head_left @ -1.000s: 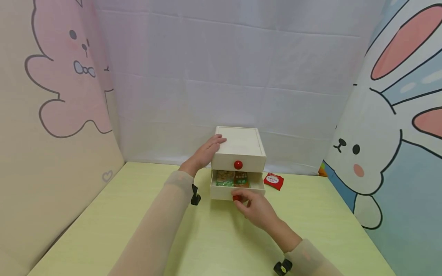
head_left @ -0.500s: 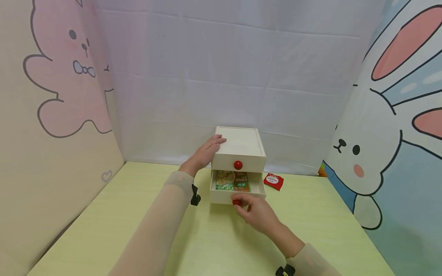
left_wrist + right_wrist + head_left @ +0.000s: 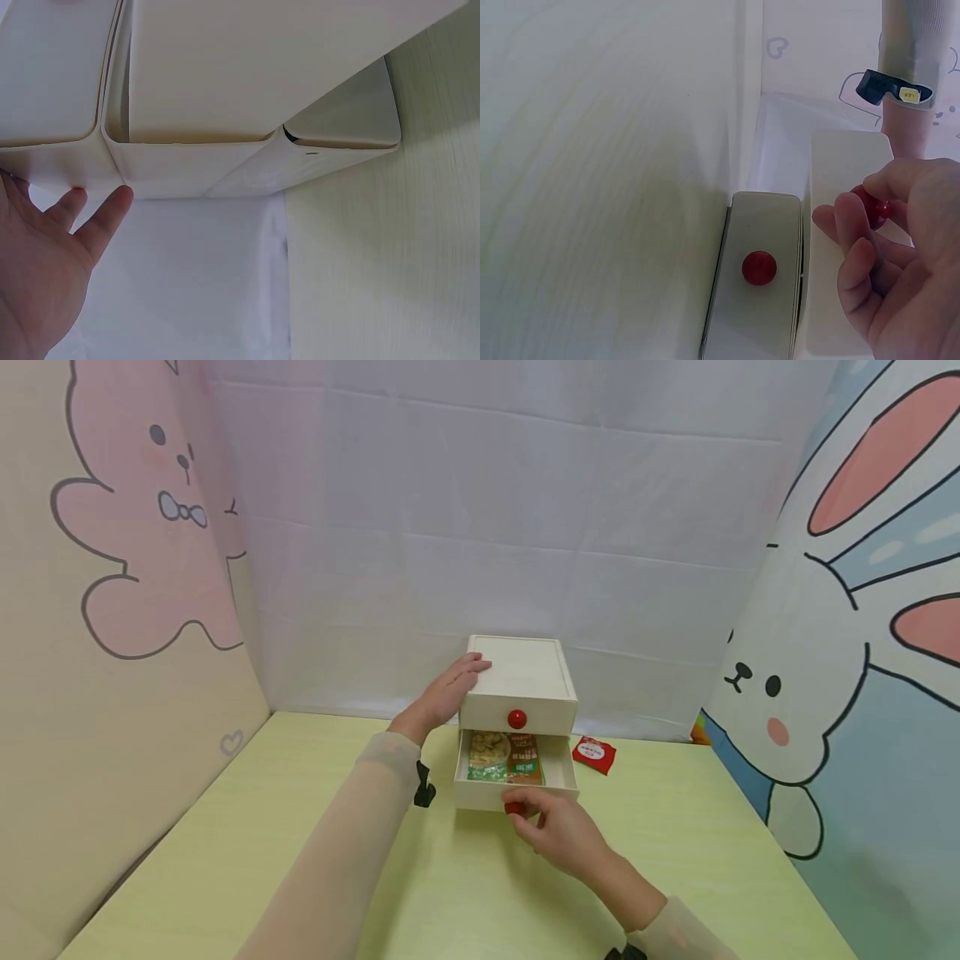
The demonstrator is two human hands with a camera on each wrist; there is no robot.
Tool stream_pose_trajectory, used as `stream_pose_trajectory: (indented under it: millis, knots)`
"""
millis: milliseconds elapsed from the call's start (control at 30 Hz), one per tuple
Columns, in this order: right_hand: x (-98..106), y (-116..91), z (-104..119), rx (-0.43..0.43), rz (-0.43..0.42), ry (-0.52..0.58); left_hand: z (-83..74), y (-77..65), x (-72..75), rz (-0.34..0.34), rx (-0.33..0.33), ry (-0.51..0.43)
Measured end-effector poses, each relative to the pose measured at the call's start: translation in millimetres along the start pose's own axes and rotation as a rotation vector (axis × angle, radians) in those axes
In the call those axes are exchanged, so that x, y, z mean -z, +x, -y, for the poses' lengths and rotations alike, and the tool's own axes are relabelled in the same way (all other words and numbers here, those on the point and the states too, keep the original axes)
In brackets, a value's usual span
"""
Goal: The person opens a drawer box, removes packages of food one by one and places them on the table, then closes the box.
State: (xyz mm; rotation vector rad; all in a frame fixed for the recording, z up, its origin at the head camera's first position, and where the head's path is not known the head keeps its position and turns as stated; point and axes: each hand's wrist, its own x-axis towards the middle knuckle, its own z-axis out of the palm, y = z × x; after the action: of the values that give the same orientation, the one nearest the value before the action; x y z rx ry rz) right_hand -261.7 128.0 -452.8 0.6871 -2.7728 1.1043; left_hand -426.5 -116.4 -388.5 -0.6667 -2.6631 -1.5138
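Held lower drawer [image 3: 477, 795] extended at lower centre of frame, pinching red knob [image 3: 885, 213] in right hand [image 3: 564, 835], resting outstretched left hand [image 3: 447, 687] on cabinet [image 3: 525, 667], leaving food packet [image 3: 491, 753] inside untouched.

the left arm [image 3: 326, 860] reaches forward from the lower left, longer in view than the right arm [image 3: 626, 893], which slants in from the lower right. the left hand [image 3: 447, 688] has its fingers straight and apart; the right hand [image 3: 561, 832], lower and nearer the body, pinches with thumb and fingertips.
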Motion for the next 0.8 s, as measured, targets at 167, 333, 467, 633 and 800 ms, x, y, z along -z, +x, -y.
stream_pose_trajectory:
  millis: [167,333,467,633,800]
  knots:
    - [-0.3,-4.1,1.3,0.025,-0.004,-0.017,-0.6,-0.9,0.2,0.001,-0.003,-0.001]
    - [-0.3,-8.8,1.9,0.057,-0.010,-0.035,-0.8,-1.1,0.5,-0.002,-0.001,0.004]
    - [0.1,-12.1,1.6,0.089,-0.006,-0.038,-1.0,-1.5,0.6,-0.004,0.009,0.000]
    - [0.2,-16.2,2.9,0.095,0.009,-0.046,-0.8,-2.2,0.8,-0.005,0.009,0.001]
    - [0.4,-20.3,4.9,0.100,0.022,-0.051,-0.6,-3.3,1.0,-0.004,0.013,-0.003]
